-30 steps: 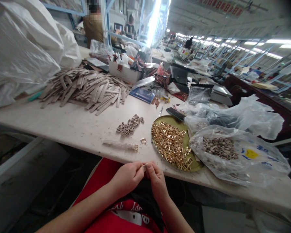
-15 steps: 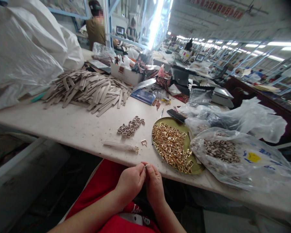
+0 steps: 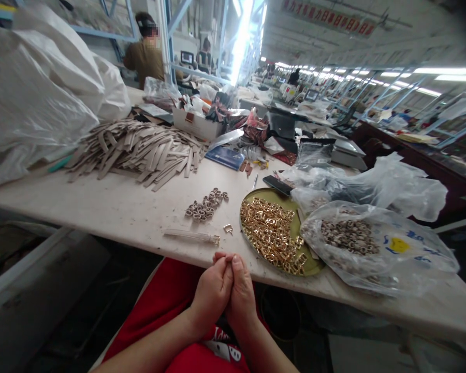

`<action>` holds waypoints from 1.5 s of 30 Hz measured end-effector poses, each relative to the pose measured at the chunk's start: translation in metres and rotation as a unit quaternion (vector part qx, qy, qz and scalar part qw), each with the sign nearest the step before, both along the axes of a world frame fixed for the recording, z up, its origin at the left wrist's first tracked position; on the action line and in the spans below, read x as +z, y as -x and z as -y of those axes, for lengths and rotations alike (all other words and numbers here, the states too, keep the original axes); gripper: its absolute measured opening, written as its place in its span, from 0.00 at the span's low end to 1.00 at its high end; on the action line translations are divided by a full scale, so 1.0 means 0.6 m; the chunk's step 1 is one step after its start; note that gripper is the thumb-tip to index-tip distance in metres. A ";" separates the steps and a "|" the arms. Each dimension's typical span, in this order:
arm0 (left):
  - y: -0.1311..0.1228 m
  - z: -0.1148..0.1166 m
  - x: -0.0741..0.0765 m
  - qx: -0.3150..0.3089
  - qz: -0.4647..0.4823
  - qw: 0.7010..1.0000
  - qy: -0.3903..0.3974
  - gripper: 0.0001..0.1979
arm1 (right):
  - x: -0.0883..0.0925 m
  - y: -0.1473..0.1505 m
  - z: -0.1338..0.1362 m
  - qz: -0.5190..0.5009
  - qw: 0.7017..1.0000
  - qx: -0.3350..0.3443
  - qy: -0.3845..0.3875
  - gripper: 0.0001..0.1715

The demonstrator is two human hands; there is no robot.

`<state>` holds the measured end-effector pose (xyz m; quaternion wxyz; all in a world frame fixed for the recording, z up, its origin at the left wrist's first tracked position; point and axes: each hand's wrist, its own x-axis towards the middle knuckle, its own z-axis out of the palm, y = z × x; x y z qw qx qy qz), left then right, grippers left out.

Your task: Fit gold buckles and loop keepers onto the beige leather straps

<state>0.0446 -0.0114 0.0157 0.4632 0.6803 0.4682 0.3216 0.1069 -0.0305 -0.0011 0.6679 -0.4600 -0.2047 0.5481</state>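
At the table's front edge, my left hand [image 3: 212, 287] and my right hand [image 3: 241, 290] press together with curled fingers. Whatever they pinch is hidden between the fingertips. Just beyond them lies a pale strap [image 3: 188, 235] with a gold buckle at its right end. A single gold buckle [image 3: 228, 228] rests a little farther back. To the right, a round olive tray [image 3: 295, 202] bears a heap of gold buckles [image 3: 270, 228]. Behind the strap sits a small pile of grey-beige loops [image 3: 205, 205].
A large pile of grey-beige strips [image 3: 140, 150] covers the back left, beside a big white plastic bag [image 3: 42, 88]. On the right, a clear bag [image 3: 419, 259] holds many loops. A dark phone [image 3: 277, 184], a pen [image 3: 255, 181] and a blue booklet [image 3: 225, 157] lie farther back. A co-worker [image 3: 145, 57] is beyond.
My hands have closed more tightly together, the right thumb now lying straight on top. The small piece glimpsed between the fingertips is now hidden. The view has shifted slightly.
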 end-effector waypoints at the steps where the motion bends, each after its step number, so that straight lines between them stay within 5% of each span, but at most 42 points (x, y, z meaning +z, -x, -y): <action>1: -0.001 0.000 -0.002 0.000 -0.013 1.000 -0.002 0.16 | -0.003 0.001 0.001 0.000 1.000 -0.003 -0.003 0.19; 5: 0.000 -0.009 -0.004 -0.029 -0.048 0.998 0.013 0.15 | -0.006 -0.007 -0.003 -0.011 1.000 -0.009 -0.010 0.17; 9: 0.010 -0.016 -0.004 -0.060 0.026 0.997 0.042 0.14 | -0.001 -0.017 -0.015 -0.013 1.000 -0.007 -0.003 0.17; 23: 0.008 -0.015 -0.024 -0.027 0.041 0.997 0.065 0.13 | -0.024 -0.004 -0.005 -0.040 0.999 -0.005 0.018 0.16; 27: 0.014 -0.019 -0.022 -0.063 0.156 0.971 0.168 0.13 | -0.003 -0.022 -0.020 -0.069 0.996 -0.002 0.049 0.18; 31: 0.018 -0.008 -0.024 -0.014 0.248 0.935 0.252 0.15 | 0.013 -0.028 -0.024 -0.099 0.991 -0.002 0.091 0.18; 45: 0.026 -0.002 -0.004 0.024 0.236 0.914 0.329 0.18 | 0.006 -0.021 -0.011 -0.107 0.993 -0.030 0.049 0.16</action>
